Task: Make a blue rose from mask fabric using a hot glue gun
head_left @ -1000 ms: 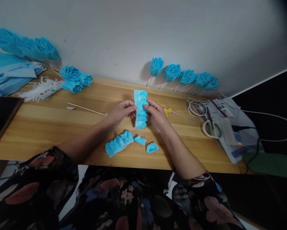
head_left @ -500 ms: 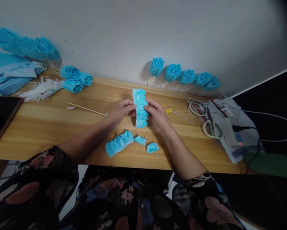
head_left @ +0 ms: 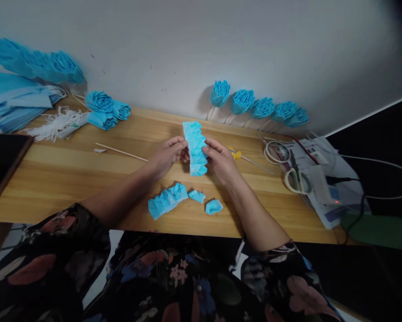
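Note:
A pleated blue strip (head_left: 195,150) with a zigzag right edge is held upright above the table. My left hand (head_left: 170,155) pinches its left edge between thumb and fingers. On the other side, my right hand (head_left: 220,160) grips the zigzag edge. Below them on the wood lies a second pleated blue strip (head_left: 167,201), with a small folded blue piece (head_left: 197,196) beside its right end. A cupped blue piece (head_left: 213,206) sits further right. Left of my left hand is a thin wooden stick (head_left: 120,151), its right end hidden behind the hand.
Several blue flowers on sticks (head_left: 242,102) lean along the wall. At left are a stack of blue face masks (head_left: 16,103), white cords (head_left: 58,125), more blue flowers (head_left: 102,103) and a phone (head_left: 6,163). To the right lie a yellow-handled tool (head_left: 236,154), tape rolls (head_left: 276,152), scissors (head_left: 297,181) and a cabled device (head_left: 323,185).
Both hands still hold the pleated strip. It has risen slightly, and its top leans a little more to the left.

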Demonstrator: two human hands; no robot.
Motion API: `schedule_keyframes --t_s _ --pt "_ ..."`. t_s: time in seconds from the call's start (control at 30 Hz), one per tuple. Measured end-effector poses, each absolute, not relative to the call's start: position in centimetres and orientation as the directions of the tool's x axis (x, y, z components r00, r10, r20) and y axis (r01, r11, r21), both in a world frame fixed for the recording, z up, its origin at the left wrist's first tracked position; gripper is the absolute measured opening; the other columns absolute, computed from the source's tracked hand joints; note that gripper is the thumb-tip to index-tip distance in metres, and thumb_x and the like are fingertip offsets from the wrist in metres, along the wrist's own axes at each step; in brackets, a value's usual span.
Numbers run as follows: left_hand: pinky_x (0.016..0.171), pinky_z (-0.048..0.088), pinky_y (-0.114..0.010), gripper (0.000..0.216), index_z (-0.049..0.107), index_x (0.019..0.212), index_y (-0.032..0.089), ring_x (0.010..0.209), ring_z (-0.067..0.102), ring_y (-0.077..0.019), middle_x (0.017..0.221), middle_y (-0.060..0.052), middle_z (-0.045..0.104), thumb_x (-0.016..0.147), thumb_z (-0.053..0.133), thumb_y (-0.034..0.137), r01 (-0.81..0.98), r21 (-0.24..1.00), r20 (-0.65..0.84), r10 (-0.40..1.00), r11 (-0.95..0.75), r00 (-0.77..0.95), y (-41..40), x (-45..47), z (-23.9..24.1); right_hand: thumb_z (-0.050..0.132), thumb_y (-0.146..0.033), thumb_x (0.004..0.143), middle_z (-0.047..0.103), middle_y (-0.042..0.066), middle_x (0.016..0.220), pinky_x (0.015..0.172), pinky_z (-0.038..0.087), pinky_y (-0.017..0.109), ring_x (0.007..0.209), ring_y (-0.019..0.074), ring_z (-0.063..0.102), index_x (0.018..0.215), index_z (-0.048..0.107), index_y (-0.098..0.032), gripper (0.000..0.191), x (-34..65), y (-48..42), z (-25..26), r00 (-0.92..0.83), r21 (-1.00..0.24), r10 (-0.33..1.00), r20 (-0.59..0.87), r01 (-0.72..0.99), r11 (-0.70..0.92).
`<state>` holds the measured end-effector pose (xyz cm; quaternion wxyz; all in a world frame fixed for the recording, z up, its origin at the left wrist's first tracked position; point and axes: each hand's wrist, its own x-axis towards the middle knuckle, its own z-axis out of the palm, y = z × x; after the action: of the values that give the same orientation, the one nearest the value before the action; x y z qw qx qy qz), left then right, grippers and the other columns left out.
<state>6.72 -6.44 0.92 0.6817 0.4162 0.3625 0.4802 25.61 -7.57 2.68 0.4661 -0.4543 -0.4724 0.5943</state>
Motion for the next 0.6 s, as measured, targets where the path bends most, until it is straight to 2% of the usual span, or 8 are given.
schedule_keyframes --t_s 0.17,0.33,0.6 --pt "0.064 0.05 -0.027 0.038 0.064 0.083 0.017 0.065 0.064 -0.013 0.074 -0.003 0.069 0.083 0.079 0.052 -0.308 0.927 -0.101 0.933 0.214 0.345 -6.69 6.72 1.17 0.082 -0.044 0.074 0.076 0.0 0.097 0.081 0.055 0.037 0.085 0.0192 0.066 0.113 0.078 -0.028 0.042 25.71 -7.29 2.14 -0.104 -0.987 0.991 -0.085 -0.128 -0.098" --pt "0.067 0.049 -0.027 0.035 0.063 0.079 0.017 0.065 0.062 -0.0122 0.07 0.0 0.067 0.077 0.085 0.044 -0.23 0.961 -0.069 0.939 0.153 0.336 -6.73 6.78 1.05 0.082 -0.044 0.075 0.076 0.0 0.096 0.077 0.054 0.034 0.083 0.0181 0.065 0.115 0.077 -0.028 0.043 25.68 -7.39 2.33 -0.114 -0.984 0.989 -0.089 -0.147 -0.106" --pt "0.067 0.049 -0.027 0.032 0.063 0.074 0.018 0.063 0.06 -0.0116 0.066 0.001 0.067 0.077 0.084 0.043 -0.199 0.977 -0.019 0.957 0.08 0.289 -6.86 6.85 1.16 0.085 -0.047 0.073 0.073 0.0 0.09 0.075 0.053 0.033 0.081 0.0183 0.063 0.102 0.076 -0.026 0.036 25.16 -7.94 2.98 -0.202 -0.991 0.978 -0.049 -0.116 -0.073"
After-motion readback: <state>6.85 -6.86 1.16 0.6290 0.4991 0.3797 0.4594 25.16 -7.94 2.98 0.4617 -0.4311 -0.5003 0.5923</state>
